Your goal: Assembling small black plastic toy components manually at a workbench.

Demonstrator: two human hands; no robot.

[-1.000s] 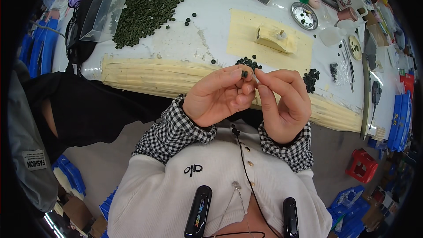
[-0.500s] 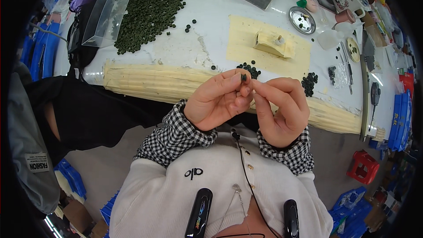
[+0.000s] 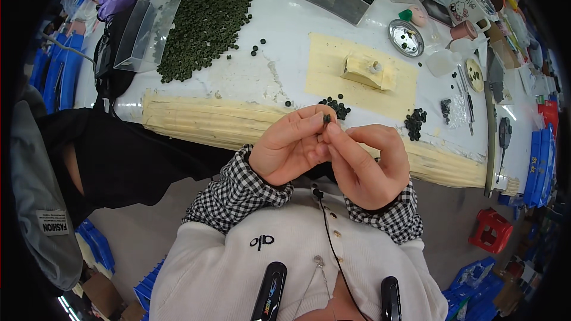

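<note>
Both hands meet just before the counter's (image 3: pixel 279 77) near edge: the left hand (image 3: pixel 288 148) pinches a small dark bead (image 3: pixel 326 118) at its fingertips, the right hand's (image 3: pixel 369 163) grip closing narrowly on it from the right. Beyond lies a small bead cluster (image 3: pixel 336 107).

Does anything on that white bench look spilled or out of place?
A few dark green beads lie loose on the table, strayed from the big heap. Otherwise nothing stands out; both hands pinch one small bead.

Dark green beads (image 3: pixel 205 21); checked black-white cuffs (image 3: pixel 238 193); red stool (image 3: pixel 491 230).
</note>
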